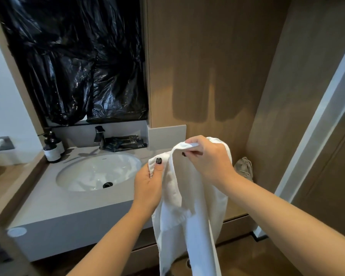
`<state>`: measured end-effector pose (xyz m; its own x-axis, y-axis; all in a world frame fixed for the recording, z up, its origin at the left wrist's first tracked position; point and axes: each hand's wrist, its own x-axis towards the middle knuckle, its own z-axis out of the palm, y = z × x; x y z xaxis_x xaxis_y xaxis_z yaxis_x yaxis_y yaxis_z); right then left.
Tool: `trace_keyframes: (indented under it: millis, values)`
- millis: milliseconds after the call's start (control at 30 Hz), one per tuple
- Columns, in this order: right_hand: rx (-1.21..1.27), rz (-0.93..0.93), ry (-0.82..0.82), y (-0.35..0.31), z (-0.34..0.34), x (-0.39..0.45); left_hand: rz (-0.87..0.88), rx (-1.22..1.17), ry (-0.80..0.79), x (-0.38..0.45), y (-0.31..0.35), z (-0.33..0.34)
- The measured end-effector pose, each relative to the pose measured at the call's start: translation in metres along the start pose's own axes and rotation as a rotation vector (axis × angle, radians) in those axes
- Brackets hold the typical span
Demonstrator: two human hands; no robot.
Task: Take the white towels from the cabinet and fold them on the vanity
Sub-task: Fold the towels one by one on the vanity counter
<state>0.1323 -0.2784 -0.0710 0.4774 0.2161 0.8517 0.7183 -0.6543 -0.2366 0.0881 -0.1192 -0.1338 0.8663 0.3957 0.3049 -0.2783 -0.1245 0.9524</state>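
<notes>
**White terry towel held up by both hands at the desk's right end**

The white terry towel (189, 212) hangs in the air, gripped along its top edge and falling in long folds below both hands, past the front edge of the grey stone desk (48, 204). The left hand (147, 186) pinches one part of the top edge, thumb pressed over the cloth. The right hand (209, 156), slightly higher and just beside it, has its fingers curled round another part of the same edge.

To the left of the left hand the oval white sink (88, 172) is set into the desk. Beyond the sink stand a dark metal tap (100, 136) and a dark pump bottle with a white label (52, 146). Crumpled black plastic sheeting (78, 60) covers the wall above. Behind the right hand rises a brown wood panel (207, 56).
</notes>
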Motion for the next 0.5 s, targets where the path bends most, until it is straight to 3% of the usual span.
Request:
trace_keyframes:
  millis: [133, 300, 400, 500]
  values:
    - [0.139, 0.106, 0.043, -0.011, 0.003, 0.015, 0.119, 0.193, 0.144, 0.003, 0.004, 0.017]
    - [0.220, 0.176, 0.067, -0.017, -0.002, 0.017, 0.150, 0.198, 0.150, 0.015, 0.009, 0.027]
    - [0.356, 0.195, -0.091, -0.014, -0.007, 0.013, 0.033, 0.100, 0.212, 0.021, 0.017, 0.031]
    - [0.255, 0.027, -0.229, -0.006, -0.013, -0.001, -0.195, -0.057, 0.244, 0.028, 0.023, 0.029]
